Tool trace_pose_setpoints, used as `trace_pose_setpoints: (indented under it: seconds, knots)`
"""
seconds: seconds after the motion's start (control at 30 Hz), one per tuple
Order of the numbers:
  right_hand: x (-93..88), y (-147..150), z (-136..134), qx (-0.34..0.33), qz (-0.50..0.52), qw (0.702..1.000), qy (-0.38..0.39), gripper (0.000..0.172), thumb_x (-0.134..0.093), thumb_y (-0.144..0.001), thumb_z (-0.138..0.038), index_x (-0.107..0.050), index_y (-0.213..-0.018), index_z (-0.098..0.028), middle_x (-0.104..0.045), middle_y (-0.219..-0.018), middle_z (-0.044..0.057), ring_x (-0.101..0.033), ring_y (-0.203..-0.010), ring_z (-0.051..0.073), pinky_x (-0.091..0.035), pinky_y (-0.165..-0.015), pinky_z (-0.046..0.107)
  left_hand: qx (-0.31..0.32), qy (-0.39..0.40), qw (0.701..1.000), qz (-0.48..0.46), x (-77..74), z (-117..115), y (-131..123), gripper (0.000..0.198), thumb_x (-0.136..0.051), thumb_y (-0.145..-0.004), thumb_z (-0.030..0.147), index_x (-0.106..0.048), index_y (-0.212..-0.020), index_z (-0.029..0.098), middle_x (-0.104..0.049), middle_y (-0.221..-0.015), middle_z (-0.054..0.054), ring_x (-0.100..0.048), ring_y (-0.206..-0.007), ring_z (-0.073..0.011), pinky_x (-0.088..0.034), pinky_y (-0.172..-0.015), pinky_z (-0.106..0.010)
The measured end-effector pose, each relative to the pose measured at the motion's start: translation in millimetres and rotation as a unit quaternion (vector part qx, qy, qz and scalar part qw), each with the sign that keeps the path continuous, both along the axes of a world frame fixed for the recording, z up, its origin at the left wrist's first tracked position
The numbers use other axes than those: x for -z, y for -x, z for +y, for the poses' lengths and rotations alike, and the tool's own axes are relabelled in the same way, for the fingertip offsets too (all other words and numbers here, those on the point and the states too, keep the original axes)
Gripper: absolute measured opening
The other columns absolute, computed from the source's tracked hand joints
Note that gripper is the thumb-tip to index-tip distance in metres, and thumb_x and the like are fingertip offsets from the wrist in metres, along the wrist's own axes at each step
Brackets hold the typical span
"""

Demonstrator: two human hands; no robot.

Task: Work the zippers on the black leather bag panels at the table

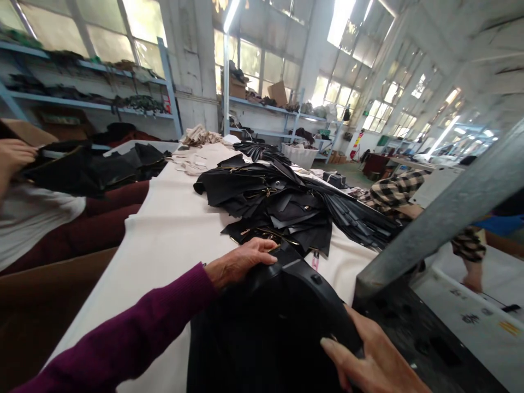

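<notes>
Black piece [262, 333] between both hands, over near end of white table [164, 245]; left hand [243, 262] pinching far edge, right hand [368, 349] gripping right edge. Black zippered pile [262, 188] beyond; shelves [168, 84], windows [250, 60] behind.

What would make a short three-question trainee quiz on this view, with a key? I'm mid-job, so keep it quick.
1. Choose one: the left sleeve is
A) green
B) purple
C) white
2. True or false: the left hand and the right hand both hold the large black piece.
3. Fill in the word: seen from the camera, the heap of black pieces lies ____ the hands.

Key:
1. B
2. True
3. beyond
</notes>
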State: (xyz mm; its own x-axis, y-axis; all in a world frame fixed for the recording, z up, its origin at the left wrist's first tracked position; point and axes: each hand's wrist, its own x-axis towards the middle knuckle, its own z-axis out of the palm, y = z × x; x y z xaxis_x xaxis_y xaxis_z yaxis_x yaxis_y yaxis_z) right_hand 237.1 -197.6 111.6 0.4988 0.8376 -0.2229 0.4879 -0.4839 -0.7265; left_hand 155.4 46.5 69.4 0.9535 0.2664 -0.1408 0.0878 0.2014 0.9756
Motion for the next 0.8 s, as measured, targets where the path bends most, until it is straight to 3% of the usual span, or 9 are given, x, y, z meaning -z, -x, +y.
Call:
trace_pose_setpoints:
  seconds: [0.1, 0.2, 0.4, 0.5, 0.6, 0.7, 0.8]
  knots:
    - [-0.5, -6, 4, -0.003, 0.016, 0.999, -0.031, 0.018, -0.051, -0.085, -0.036, -0.052, -0.083, -0.019, -0.054, -0.051, -0.008, -0.057, -0.045, 0.013, -0.043, -0.044, 0.020, 0.018, 0.025, 0.999, 0.016, 5.2, -16, 4, 0.023, -0.062, -0.060, 0.016, -0.066, -0.083, 0.012, -0.065, -0.079, -0.003, -0.056, -0.064, -0.0117, -0.041, -0.061, -0.021]
    - [-4.1, -16, -2, 0.012, -0.004, 0.999, -0.052, 0.022, -0.050, -0.086, -0.041, -0.051, -0.081, -0.019, -0.056, -0.052, -0.007, -0.058, -0.048, 0.014, -0.044, -0.047, 0.023, -0.011, 0.043, 0.999, 0.018, 10.2, -24, 4, 0.020, -0.062, -0.061, 0.018, -0.065, -0.080, 0.012, -0.065, -0.075, -0.004, -0.055, -0.059, -0.0107, -0.041, -0.058, -0.021]
    - [-7.8, -12, -28, -0.001, -0.012, 1.000, 0.009, 0.019, -0.048, -0.087, -0.039, -0.049, -0.079, -0.021, -0.057, -0.056, -0.006, -0.057, -0.052, 0.013, -0.046, -0.052, 0.023, -0.024, 0.073, 0.997, -0.002, 10.6, -24, 1, 0.023, -0.063, -0.061, 0.017, -0.066, -0.084, 0.011, -0.065, -0.075, -0.005, -0.056, -0.057, -0.0101, -0.041, -0.055, -0.020]
    - [-4.6, -2, -22, -0.012, 0.001, 1.000, 0.023, 0.013, -0.051, -0.084, -0.033, -0.052, -0.086, -0.020, -0.056, -0.056, -0.007, -0.057, -0.050, 0.013, -0.044, -0.048, 0.022, 0.005, 0.080, 0.997, -0.001, 12.4, -30, 1, 0.023, -0.062, -0.063, 0.016, -0.067, -0.085, 0.010, -0.066, -0.074, -0.005, -0.056, -0.057, -0.0105, -0.041, -0.055, -0.020]
    - [-3.4, -4, -10, -0.003, 0.017, 1.000, -0.017, 0.014, -0.050, -0.084, -0.033, -0.052, -0.083, -0.020, -0.054, -0.055, -0.007, -0.057, -0.049, 0.013, -0.043, -0.048, 0.022, 0.029, 0.083, 0.996, 0.007, 16.9, -34, 4, 0.024, -0.062, -0.065, 0.018, -0.068, -0.087, 0.010, -0.066, -0.074, -0.005, -0.057, -0.058, -0.0115, -0.042, -0.055, -0.021]
    - [-6.9, -18, -8, 0.029, -0.026, 0.998, -0.047, 0.025, -0.049, -0.085, -0.042, -0.049, -0.070, -0.022, -0.056, -0.052, -0.006, -0.056, -0.050, 0.014, -0.043, -0.051, 0.025, 0.012, 0.069, 0.997, 0.009, 14.8, -23, 11, 0.021, -0.063, -0.066, 0.019, -0.067, -0.084, 0.010, -0.067, -0.075, -0.006, -0.057, -0.058, -0.0113, -0.043, -0.056, -0.021]
    - [-11.3, -34, -25, 0.050, -0.054, 0.997, -0.033, 0.036, -0.046, -0.084, -0.050, -0.047, -0.061, -0.023, -0.056, -0.050, -0.003, -0.055, -0.049, 0.015, -0.043, -0.052, 0.027, -0.068, 0.034, 0.997, 0.004, -3.4, 4, 21, 0.019, -0.065, -0.066, 0.017, -0.066, -0.084, 0.009, -0.067, -0.074, -0.005, -0.057, -0.057, -0.0107, -0.044, -0.055, -0.020]
